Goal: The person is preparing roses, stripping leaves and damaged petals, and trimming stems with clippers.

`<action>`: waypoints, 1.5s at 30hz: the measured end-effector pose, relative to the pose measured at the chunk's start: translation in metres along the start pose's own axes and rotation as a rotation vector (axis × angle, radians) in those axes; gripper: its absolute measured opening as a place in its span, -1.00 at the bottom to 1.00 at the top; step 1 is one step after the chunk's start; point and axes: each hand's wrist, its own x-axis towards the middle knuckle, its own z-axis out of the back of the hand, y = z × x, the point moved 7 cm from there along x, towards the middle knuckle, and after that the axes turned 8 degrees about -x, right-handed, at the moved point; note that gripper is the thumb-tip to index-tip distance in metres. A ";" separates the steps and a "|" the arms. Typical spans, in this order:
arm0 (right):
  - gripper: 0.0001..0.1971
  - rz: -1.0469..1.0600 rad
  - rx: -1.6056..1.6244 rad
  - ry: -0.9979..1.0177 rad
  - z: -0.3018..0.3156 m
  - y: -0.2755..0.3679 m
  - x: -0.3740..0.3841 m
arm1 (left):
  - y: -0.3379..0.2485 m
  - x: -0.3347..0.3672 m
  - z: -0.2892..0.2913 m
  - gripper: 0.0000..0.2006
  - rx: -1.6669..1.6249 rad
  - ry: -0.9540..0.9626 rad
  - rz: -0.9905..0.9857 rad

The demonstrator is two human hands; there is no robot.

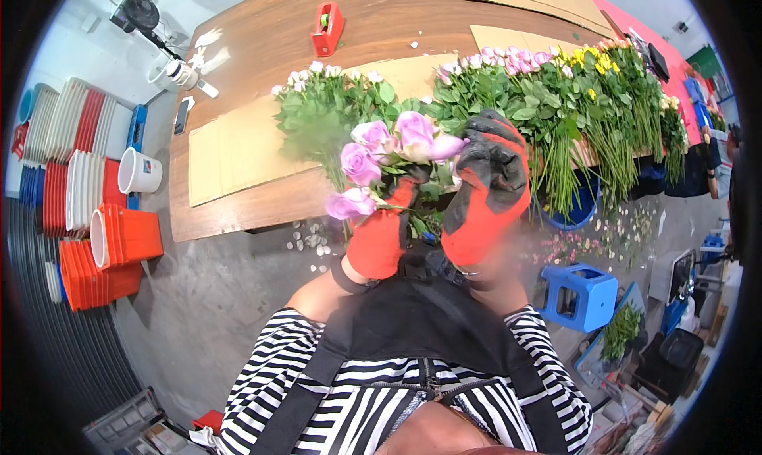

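My left hand (382, 231), in a red and black work glove, is closed round the stems of a small bunch of lilac-pink roses (361, 165). The blooms fan out above and to the left of the glove, with green leaves below them. Gloved the same way, my right hand (490, 187) is raised just right of the bunch, its fingers curled in. Its edge meets the rightmost rose (448, 147); whether a petal is between the fingers is hidden. Behind the bunch, more pale pink roses (316, 70) lie on the table, their leaves partly blurred.
The wooden table (262, 46) carries cardboard sheets (230, 157), a red tape dispenser (326, 30), a phone (183, 115) and a long row of pink and yellow roses (548, 82). A blue stool (579, 296) stands right. Orange buckets (127, 237) stand left. Petals litter the floor.
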 end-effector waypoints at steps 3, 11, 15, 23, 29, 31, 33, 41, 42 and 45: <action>-0.72 -0.241 0.360 -0.091 0.002 -0.023 -0.005 | 0.009 0.012 0.013 -0.45 -0.270 -0.075 -0.003; -0.19 -0.220 -0.022 0.617 -0.002 -0.075 -0.008 | 0.063 0.055 0.070 -0.65 -1.382 -0.303 0.235; -0.05 -0.546 0.183 1.065 -0.020 -0.098 -0.062 | 0.085 0.084 0.087 -0.65 -1.475 -0.277 0.117; -0.37 -0.781 0.131 0.931 0.029 -0.145 -0.118 | 0.141 0.106 0.070 -0.55 -1.388 -0.292 0.073; -0.43 -0.760 -0.037 0.603 0.087 -0.177 -0.101 | 0.166 0.094 -0.024 -0.59 -1.084 0.068 0.160; -0.45 -0.839 0.022 0.410 0.117 -0.207 -0.100 | 0.155 0.086 -0.051 -0.57 -0.852 0.171 0.140; -0.45 -0.790 -0.240 0.363 0.148 -0.240 -0.089 | 0.162 0.070 -0.071 -0.57 -0.857 0.225 0.209; -0.49 -0.731 -1.121 0.299 0.185 -0.315 -0.038 | 0.234 -0.020 -0.142 -0.62 -1.844 0.048 0.924; -0.50 -0.724 -1.247 0.424 0.186 -0.327 -0.043 | 0.239 -0.027 -0.147 -0.64 -1.804 0.031 0.981; -0.48 -0.657 -1.384 0.511 0.192 -0.336 -0.050 | 0.240 -0.036 -0.152 -0.65 -1.727 0.042 0.914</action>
